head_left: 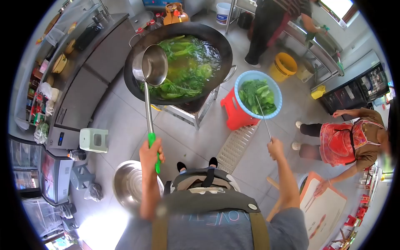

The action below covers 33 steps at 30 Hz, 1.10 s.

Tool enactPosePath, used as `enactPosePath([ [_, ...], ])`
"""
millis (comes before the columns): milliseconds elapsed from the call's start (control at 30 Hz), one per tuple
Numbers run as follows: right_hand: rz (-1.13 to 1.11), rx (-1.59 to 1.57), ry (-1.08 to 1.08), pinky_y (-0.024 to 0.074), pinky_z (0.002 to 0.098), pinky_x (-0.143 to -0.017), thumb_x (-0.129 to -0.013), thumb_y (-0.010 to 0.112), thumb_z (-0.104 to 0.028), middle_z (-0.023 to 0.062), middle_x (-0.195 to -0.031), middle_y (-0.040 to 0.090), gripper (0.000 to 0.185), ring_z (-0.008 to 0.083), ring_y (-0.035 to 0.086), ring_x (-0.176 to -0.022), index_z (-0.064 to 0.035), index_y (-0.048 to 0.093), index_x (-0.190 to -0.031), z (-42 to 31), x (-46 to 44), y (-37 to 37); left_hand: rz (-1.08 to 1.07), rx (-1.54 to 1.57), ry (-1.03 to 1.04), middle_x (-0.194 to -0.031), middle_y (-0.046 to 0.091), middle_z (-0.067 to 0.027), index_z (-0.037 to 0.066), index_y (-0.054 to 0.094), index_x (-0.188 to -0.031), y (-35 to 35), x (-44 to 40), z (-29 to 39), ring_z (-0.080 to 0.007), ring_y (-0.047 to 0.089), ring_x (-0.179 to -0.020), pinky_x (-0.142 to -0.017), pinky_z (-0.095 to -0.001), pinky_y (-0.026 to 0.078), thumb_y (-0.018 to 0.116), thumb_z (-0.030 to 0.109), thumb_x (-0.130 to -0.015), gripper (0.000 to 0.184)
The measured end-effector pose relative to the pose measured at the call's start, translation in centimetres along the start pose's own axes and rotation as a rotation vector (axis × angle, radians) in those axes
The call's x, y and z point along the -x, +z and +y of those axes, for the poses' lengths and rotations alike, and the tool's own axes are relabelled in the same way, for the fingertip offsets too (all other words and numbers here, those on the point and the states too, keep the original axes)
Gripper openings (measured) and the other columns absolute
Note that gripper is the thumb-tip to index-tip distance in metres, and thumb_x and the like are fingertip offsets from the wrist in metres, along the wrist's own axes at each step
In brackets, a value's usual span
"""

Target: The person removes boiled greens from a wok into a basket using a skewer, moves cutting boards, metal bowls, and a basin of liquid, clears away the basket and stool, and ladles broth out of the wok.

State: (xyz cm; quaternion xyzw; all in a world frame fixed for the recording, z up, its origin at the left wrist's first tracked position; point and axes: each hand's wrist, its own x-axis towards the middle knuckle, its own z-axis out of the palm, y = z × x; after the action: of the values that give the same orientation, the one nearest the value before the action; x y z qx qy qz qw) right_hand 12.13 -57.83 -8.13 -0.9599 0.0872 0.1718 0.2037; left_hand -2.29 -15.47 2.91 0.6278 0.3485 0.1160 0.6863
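My left hand [151, 156] is closed around the green grip of a large steel ladle [155, 66]. The ladle's bowl is tilted over the left rim of a big black wok [137, 89]. Leafy greens [183, 71] float in water inside the wok. In my right hand [275, 148] is a thin metal rod [265, 118], whose far end reaches into the greens [256, 96] in a light blue basket [278, 93]. That end is hidden among the leaves. The basket sits on a red plastic stool [236, 109].
A metal stand [196, 120] carries the wok, with a gas cylinder [176, 16] behind. A steel basin [123, 179] lies at my left. One person in a red apron [339, 143] is on the right; another stands near a yellow bucket [283, 66]. Steel counters [79, 96] line the left.
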Motion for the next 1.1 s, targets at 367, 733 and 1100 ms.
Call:
enactPosePath([
  [367,0.276,0.163,-0.069,0.0404,0.0458,-0.051,-0.073,0.046,-0.009,0.0220,-0.061,0.053,0.039,0.0395,0.052,-0.058,-0.0006,0.046,-0.111,1.8,7.2,3.5,0.058,0.082,-0.023,-0.054,0.043,-0.0017,0.003,0.046,-0.075,-1.5,0.2,1.7,-0.0080,0.042,-0.037,-0.032,-0.0221,0.032,0.054,0.015,-0.079,0.015],
  [733,0.157,-0.799,0.182,0.0379,0.0276,-0.037,-0.076,0.050,-0.014,0.0056,-0.051,0.049,0.043,0.0124,0.047,-0.042,0.0015,0.044,-0.116,-2.0,8.1,4.9,0.037,-0.036,-0.083,-0.055,0.043,-0.0013,0.002,0.047,-0.076,-4.3,-1.3,2.7,-0.0072,0.040,-0.037,-0.032,-0.0216,0.032,0.053,0.013,-0.078,0.013],
  [1100,0.310,-0.715,-0.030,0.0379,0.0222,-0.039,-0.081,0.048,-0.014,-0.0016,-0.052,0.043,0.043,0.0063,0.043,-0.043,-0.0041,0.039,-0.122,-9.4,12.4,0.2,0.037,-0.059,-0.030,-0.054,0.044,-0.0025,0.002,0.044,-0.073,-5.6,-1.9,3.6,-0.0086,0.042,-0.037,-0.031,-0.0223,0.033,0.052,0.014,-0.079,0.015],
])
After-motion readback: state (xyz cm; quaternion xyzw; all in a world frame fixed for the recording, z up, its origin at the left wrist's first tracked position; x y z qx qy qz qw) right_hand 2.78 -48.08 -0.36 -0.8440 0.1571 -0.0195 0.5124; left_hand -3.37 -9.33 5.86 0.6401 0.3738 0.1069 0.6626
